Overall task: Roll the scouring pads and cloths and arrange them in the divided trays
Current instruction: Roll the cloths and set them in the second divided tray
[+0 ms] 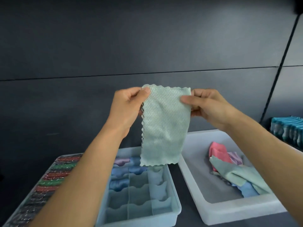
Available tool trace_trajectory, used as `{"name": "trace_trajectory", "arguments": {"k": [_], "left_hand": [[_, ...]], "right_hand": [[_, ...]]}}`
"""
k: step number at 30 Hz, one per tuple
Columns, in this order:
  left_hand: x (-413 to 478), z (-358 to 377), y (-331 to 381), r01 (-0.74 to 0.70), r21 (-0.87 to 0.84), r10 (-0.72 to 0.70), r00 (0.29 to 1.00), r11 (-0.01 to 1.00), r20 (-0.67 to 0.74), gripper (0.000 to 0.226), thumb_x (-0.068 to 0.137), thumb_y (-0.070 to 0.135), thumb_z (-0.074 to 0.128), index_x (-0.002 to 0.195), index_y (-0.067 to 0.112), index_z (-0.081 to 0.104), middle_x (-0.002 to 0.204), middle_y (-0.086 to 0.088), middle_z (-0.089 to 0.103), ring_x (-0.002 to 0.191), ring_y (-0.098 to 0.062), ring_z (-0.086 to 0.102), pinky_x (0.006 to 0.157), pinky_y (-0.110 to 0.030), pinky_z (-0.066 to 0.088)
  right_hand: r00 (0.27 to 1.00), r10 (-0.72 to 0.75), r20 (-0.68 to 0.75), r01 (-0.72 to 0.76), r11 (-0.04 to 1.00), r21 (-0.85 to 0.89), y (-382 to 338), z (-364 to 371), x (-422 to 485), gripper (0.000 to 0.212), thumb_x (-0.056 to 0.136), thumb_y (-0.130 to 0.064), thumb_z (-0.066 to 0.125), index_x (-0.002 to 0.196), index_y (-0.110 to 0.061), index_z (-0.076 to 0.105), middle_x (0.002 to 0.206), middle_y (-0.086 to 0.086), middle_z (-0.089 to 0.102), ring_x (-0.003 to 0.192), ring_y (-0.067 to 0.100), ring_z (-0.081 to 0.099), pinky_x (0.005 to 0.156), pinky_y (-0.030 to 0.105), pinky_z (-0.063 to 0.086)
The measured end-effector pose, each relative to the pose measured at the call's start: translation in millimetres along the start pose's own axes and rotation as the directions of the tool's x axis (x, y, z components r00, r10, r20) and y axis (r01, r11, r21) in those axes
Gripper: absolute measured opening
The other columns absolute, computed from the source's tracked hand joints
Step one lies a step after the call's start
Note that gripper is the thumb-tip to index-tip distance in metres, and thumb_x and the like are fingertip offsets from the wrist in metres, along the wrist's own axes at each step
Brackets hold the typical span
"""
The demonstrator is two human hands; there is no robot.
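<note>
— What's the biggest thing down there?

— The dark matte surface (188,217). On it, at the right, stands a plain white rectangular plastic bin (201,164) holding a loose heap of pink, lilac, pale green and blue cloths (229,167). In the middle is a pale blue plastic tray split into compartments by wavy dividers (173,194). At the left is a pale-rimmed tray (68,155), packed with a row of rolled red, green and dark glittery scouring pads (55,174).

— And the cloth being worked on?

— A pale green rectangular cloth with a woven scale texture and zigzag edges (164,125). It is held up in the air above the divided tray, hanging flat and unrolled, longer than it is wide, its lower edge in front of the tray's far compartments.

— How is it held?

— By both top corners. The left hand (127,104) has its grip pinched on the upper left corner, thumb in front. The right hand (208,107) pinches the upper right edge the same way.

— Anything already in the compartments?

— Rolled blue and lilac cloths (124,171) fill the far ones; the near ones hold nothing. A stack of teal cloths (288,128) sits at the far right edge.
</note>
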State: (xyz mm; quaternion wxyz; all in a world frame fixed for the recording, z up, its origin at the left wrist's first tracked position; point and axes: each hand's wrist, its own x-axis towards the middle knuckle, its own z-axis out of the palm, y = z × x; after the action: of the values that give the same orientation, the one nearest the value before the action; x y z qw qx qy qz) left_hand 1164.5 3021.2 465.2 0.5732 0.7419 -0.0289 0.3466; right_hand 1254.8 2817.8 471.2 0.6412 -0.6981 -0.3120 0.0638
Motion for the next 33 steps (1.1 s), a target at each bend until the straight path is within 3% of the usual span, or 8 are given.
{"name": "trace_trajectory", "arguments": {"k": [4,9,15,21,23,25,30,33], "left_hand": [[-7.6,-4.3,-4.3,-0.053,0.134,0.063,0.996,0.99,-0.068,0.049,0.091,0.032,0.062,0.076,-0.014,0.052,0.064,-0.023,0.048,0.063,-0.022,0.035,0.061,-0.031,0.035],[-19.6,-0.4,-3.6,-0.199,0.456,0.298,0.941,0.868,-0.158,0.041,0.093,0.026,0.06,0.061,0.0,0.057,0.06,-0.011,0.05,0.055,-0.022,0.045,0.058,-0.037,0.045],[-29.7,10.8,-4.5,-0.161,0.253,0.202,0.968,0.954,-0.147,0.038,0.095,0.038,0.052,0.077,0.01,0.071,0.072,-0.007,0.067,0.064,-0.027,0.069,0.067,-0.046,0.058],[-45.9,8.7,12.1,0.041,-0.218,-0.043,0.999,0.975,-0.006,0.038,0.102,0.041,0.039,0.092,0.027,0.072,0.088,0.005,0.076,0.089,-0.012,0.073,0.076,-0.027,0.06],[-52.0,4.8,1.3,-0.032,-0.09,0.024,0.996,0.995,-0.082,0.021,0.093,0.036,0.062,0.111,0.027,0.066,0.106,0.005,0.069,0.098,-0.01,0.066,0.077,-0.02,0.055],[-57.2,5.5,-19.2,-0.003,0.149,0.021,0.993,0.989,-0.115,0.053,0.078,0.035,0.079,0.124,0.035,0.053,0.113,0.011,0.059,0.101,-0.003,0.058,0.082,-0.019,0.051],[-87.2,15.6,-80.0,0.266,0.455,-0.244,0.964,0.85,-0.107,0.014,0.094,0.013,0.052,0.104,0.015,0.062,0.078,0.008,0.065,0.059,-0.005,0.066,0.063,-0.031,0.057],[-104.4,3.5,-117.6,0.317,0.611,-0.476,0.872,0.725,0.112,0.023,0.094,0.011,0.049,0.109,0.019,0.066,0.092,0.002,0.072,0.072,-0.013,0.069,0.07,-0.037,0.058]], "right_hand": [[0.988,-0.036,-0.151,0.034,0.999,-0.017,2.5,21.2,2.4,0.028,0.084,-0.015,0.071,0.09,0.011,0.061,0.085,0.024,0.067,0.073,0.024,0.06,0.075,0.047,0.052],[0.934,-0.282,-0.22,0.204,0.925,-0.321,-1.5,57.6,-7.3,0.027,0.089,-0.024,0.065,0.072,-0.002,0.065,0.065,0.024,0.057,0.055,0.016,0.042,0.05,0.029,0.038],[0.888,-0.414,-0.202,0.326,0.874,-0.36,-7.4,91.2,-14.8,0.046,0.093,-0.021,0.059,0.052,-0.012,0.039,0.047,-0.008,0.031,0.048,0.008,0.027,0.048,0.023,0.026],[0.945,-0.244,-0.217,0.23,0.969,-0.088,-8.8,93.1,-12.9,0.012,0.082,-0.015,0.075,0.072,-0.011,0.068,0.063,0.0,0.07,0.057,0.019,0.067,0.055,0.031,0.054],[0.949,-0.174,-0.263,0.173,0.984,-0.026,-7.7,90.8,-5.7,0.01,0.083,-0.008,0.07,0.075,-0.004,0.066,0.061,0.003,0.067,0.052,0.016,0.06,0.052,0.026,0.048],[0.947,-0.152,-0.284,0.156,0.988,-0.007,-9.9,91.2,-0.7,0.011,0.084,-0.006,0.067,0.083,0.004,0.064,0.068,0.015,0.064,0.057,0.02,0.054,0.053,0.03,0.044],[0.932,-0.186,-0.311,0.21,0.977,0.044,-19.9,88.8,6.9,0.012,0.087,-0.006,0.063,0.092,0.005,0.062,0.071,0.013,0.064,0.059,0.017,0.058,0.051,0.023,0.046],[0.944,-0.163,-0.286,0.206,0.97,0.127,-23.6,83.3,8.5,0.009,0.088,-0.005,0.062,0.094,0.002,0.064,0.072,0.005,0.067,0.06,0.014,0.062,0.052,0.022,0.048]]}}
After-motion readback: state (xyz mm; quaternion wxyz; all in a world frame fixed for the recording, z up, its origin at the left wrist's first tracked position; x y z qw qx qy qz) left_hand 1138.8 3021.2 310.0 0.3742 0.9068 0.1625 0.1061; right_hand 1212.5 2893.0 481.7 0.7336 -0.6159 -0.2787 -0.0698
